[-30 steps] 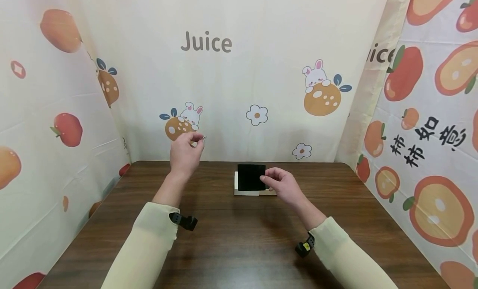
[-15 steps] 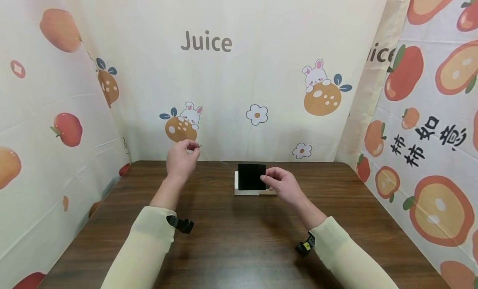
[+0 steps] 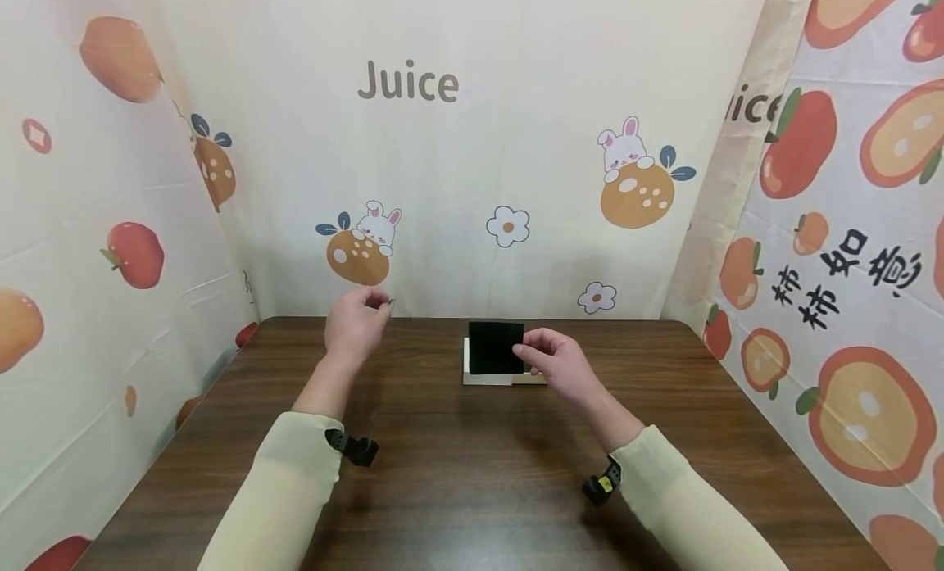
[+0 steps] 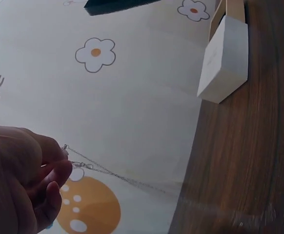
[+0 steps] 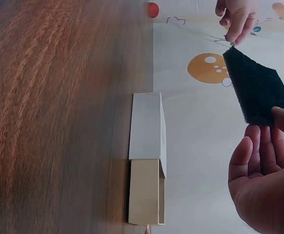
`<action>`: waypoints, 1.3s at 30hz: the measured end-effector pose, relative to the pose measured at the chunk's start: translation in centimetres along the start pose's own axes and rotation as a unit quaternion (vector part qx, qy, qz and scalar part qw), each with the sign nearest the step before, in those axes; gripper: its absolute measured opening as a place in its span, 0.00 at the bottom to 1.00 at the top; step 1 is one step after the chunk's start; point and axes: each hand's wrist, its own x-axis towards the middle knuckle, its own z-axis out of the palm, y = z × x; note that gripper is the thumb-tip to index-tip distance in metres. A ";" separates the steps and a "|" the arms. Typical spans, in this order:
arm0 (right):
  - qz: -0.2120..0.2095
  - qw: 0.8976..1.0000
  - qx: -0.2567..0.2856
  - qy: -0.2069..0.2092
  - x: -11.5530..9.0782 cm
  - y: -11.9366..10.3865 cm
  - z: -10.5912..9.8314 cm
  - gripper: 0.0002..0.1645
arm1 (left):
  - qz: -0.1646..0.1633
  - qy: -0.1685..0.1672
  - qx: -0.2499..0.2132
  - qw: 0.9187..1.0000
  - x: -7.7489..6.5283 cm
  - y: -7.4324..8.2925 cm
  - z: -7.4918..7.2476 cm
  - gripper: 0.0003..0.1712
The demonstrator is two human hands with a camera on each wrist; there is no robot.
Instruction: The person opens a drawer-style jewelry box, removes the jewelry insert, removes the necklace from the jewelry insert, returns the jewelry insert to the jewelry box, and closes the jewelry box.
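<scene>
My left hand point(image 3: 354, 329), raised near the far left of the table, pinches a fine silver necklace point(image 4: 113, 174) between thumb and fingertips. In the left wrist view the chain trails down from the fingers, with small clasp links by the fingertips and a blurred lower end over the table. A thin black foam pad point(image 5: 256, 90), roughly square, is held by its edge in my right hand point(image 3: 560, 364). Below the pad lies a small box with a white sleeve point(image 5: 146, 126) and a beige inner drawer point(image 5: 144, 192) slid partly out. From the head the pad covers much of the box.
The dark wooden table point(image 3: 472, 473) ends at a pale printed curtain point(image 3: 472, 161) just behind the box. Another curtain point(image 3: 848, 309) with fruit prints borders the right side, and one more stands along the left.
My left hand has come down and a little to the left with the necklace. The right hand, the foam pad and the box have stayed nearly in place.
</scene>
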 end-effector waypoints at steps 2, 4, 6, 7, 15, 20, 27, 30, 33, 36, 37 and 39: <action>-0.001 1.000 0.000 -0.001 0.0 0.0 0.0 0.16 | -0.004 -0.005 0.004 1.000 0.0 -0.3 0.0 0.14; 0.000 1.000 0.001 -0.003 0.0 -0.1 0.0 0.16 | -0.012 -0.014 0.010 1.000 -0.1 -0.7 0.0 0.14; 0.000 1.000 0.001 -0.002 0.0 -0.2 -0.1 0.16 | -0.020 -0.030 0.016 0.999 -0.2 -1.0 0.0 0.14; 0.001 1.000 0.001 -0.001 -0.1 -0.2 -0.1 0.16 | -0.023 -0.039 0.021 0.999 -0.2 -1.2 0.1 0.14; 0.020 1.000 0.001 0.011 -0.2 -0.3 -0.7 0.17 | -0.031 -0.096 0.054 0.993 -0.4 -2.7 1.0 0.15; 0.022 1.000 -0.003 0.015 -0.2 -0.4 -0.9 0.18 | -0.041 -0.118 0.061 0.990 -0.7 -3.4 2.2 0.12; 0.015 1.000 -0.005 0.022 -0.3 -0.4 -0.9 0.16 | -0.057 -0.160 0.084 0.982 -1.3 -4.8 4.1 0.11; 0.015 1.000 -0.004 0.026 -0.3 -0.4 -0.9 0.15 | -0.074 -0.180 0.096 0.976 -1.5 -5.4 4.5 0.11; 0.014 0.999 -0.005 0.029 -0.3 -0.4 -0.9 0.15 | -0.082 -0.191 0.114 0.972 -1.6 -6.0 4.7 0.10; 0.013 0.999 -0.006 0.029 -0.3 -0.5 -0.9 0.15 | -0.088 -0.194 0.133 0.968 -1.6 -6.3 4.8 0.09; 0.013 0.999 -0.005 0.029 -0.3 -0.5 -1.0 0.15 | -0.088 -0.194 0.140 0.967 -1.6 -6.4 4.7 0.09; 0.011 0.999 -0.004 0.030 -0.3 -0.5 -1.0 0.15 | -0.093 -0.196 0.149 0.965 -1.6 -6.6 4.7 0.09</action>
